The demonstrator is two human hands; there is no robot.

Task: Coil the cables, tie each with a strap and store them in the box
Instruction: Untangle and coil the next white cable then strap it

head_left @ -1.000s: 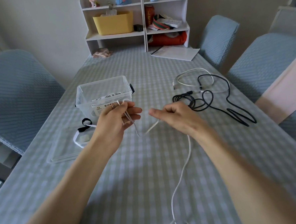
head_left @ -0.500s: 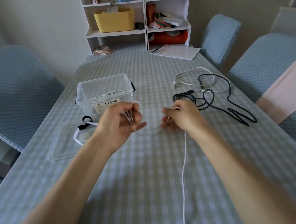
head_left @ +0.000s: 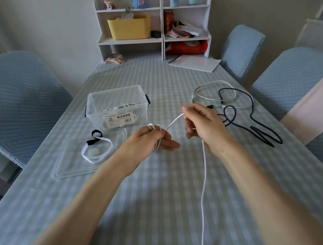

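Currently gripping coiled white cable [head_left: 173, 122] loops with left hand [head_left: 148, 140]; pinching the cable's free run with right hand [head_left: 202, 123], above worktop [head_left: 161, 188]. Clear box [head_left: 118, 108] just beyond left hand; black cable [head_left: 255, 122] lying at right.

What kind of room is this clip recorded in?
Most likely a home dining room: a long table under a checked cloth, fabric-covered chairs along its sides, and a small white shelf of household odds and ends at the far end.

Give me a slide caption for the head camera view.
Left hand holds white cable loops while right hand feeds more, clear box behind.
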